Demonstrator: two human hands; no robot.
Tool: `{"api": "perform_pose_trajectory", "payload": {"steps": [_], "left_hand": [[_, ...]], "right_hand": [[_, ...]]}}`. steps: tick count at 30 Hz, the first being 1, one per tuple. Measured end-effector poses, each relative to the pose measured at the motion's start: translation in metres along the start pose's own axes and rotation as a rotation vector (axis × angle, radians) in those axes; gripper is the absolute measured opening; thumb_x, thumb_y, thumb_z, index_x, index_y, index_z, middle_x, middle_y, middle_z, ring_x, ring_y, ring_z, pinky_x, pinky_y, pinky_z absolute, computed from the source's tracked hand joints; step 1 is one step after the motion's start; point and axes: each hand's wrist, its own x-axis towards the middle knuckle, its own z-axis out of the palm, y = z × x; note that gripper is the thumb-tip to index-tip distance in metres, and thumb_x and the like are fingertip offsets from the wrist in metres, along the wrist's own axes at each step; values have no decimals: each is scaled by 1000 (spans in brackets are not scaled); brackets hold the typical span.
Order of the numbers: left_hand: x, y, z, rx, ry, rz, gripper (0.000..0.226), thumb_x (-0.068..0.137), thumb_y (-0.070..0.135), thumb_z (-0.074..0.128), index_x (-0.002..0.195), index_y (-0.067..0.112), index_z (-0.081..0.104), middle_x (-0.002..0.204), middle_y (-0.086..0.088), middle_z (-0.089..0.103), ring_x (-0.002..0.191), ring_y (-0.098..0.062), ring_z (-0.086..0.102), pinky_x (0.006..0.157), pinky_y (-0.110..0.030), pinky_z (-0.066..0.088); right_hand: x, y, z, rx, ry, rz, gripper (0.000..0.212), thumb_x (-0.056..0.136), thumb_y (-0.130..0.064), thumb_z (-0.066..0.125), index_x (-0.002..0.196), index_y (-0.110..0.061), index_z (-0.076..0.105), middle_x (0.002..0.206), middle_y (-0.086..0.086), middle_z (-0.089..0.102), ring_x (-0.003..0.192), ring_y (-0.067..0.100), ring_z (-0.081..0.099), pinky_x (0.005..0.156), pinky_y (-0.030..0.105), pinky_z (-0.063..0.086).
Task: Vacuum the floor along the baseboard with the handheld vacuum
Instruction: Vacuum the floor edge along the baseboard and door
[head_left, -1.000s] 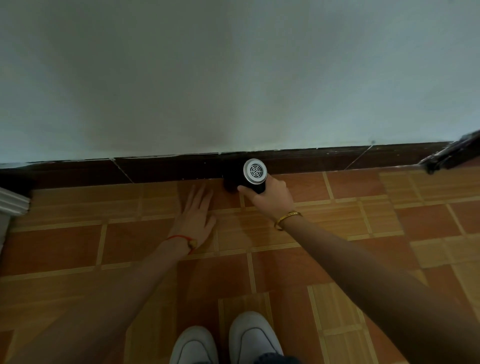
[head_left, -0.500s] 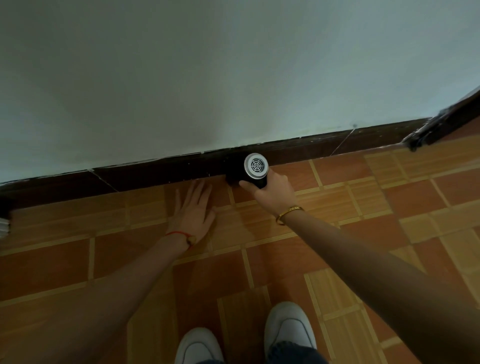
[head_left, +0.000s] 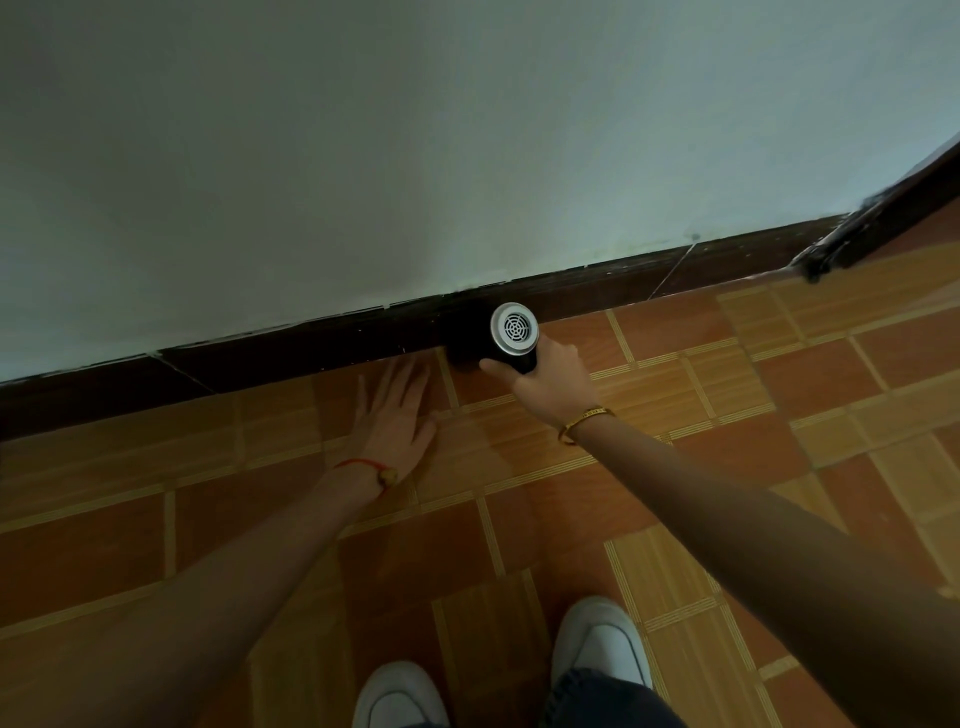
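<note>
Head view: black handheld vacuum (head_left: 511, 338), grey vented cap, at baseboard (head_left: 311, 353), 12 o'clock.
Right hand (head_left: 550, 382): grip wrapped round vacuum.
Left hand (head_left: 397, 421): spread flat on floor (head_left: 675, 493).

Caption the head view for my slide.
The right hand holds the handheld vacuum at the baseboard, the left hand flat on the floor.

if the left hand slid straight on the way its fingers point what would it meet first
Most likely the baseboard: the left hand lies flat on the floor, fingers pointing at it, just left of the handheld vacuum. The gap looks small, but depth is unclear.
</note>
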Motion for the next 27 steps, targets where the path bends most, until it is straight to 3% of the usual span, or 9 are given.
{"api": "perform_pose_trajectory", "payload": {"steps": [7, 14, 21, 27], "left_hand": [[4, 3, 6, 14, -13, 18, 66, 98, 46, 27, 156, 16, 19, 165, -6, 11, 153, -23, -3, 120, -53, -3], [10, 11, 9, 4, -13, 25, 61, 102, 39, 38, 156, 16, 21, 165, -5, 9, 153, -23, -2, 119, -52, -6], [14, 18, 20, 9, 0, 45, 79, 88, 54, 11, 155, 14, 22, 164, -7, 15, 152, -25, 2, 119, -53, -2], [14, 24, 25, 25, -8, 30, 79, 88, 55, 11, 155, 15, 22, 164, -6, 15, 152, -25, 0, 119, -55, -1]], "right_hand": [[-1, 7, -4, -5, 28, 11, 62, 82, -61, 69, 123, -15, 62, 100, 3, 73, 93, 23, 69, 79, 43, 60], [-2, 15, -10, 31, 61, -2, 59, 85, -51, 74, 127, -12, 60, 109, 4, 73, 102, 23, 68, 84, 37, 58], [4, 24, -13, 46, 55, 35, 55, 84, -54, 73, 122, -15, 63, 102, 0, 73, 98, 18, 68, 80, 27, 53], [2, 29, -16, -15, 84, 11, 64, 83, -61, 69, 127, -15, 60, 104, 2, 74, 98, 23, 69, 81, 42, 60]]}}
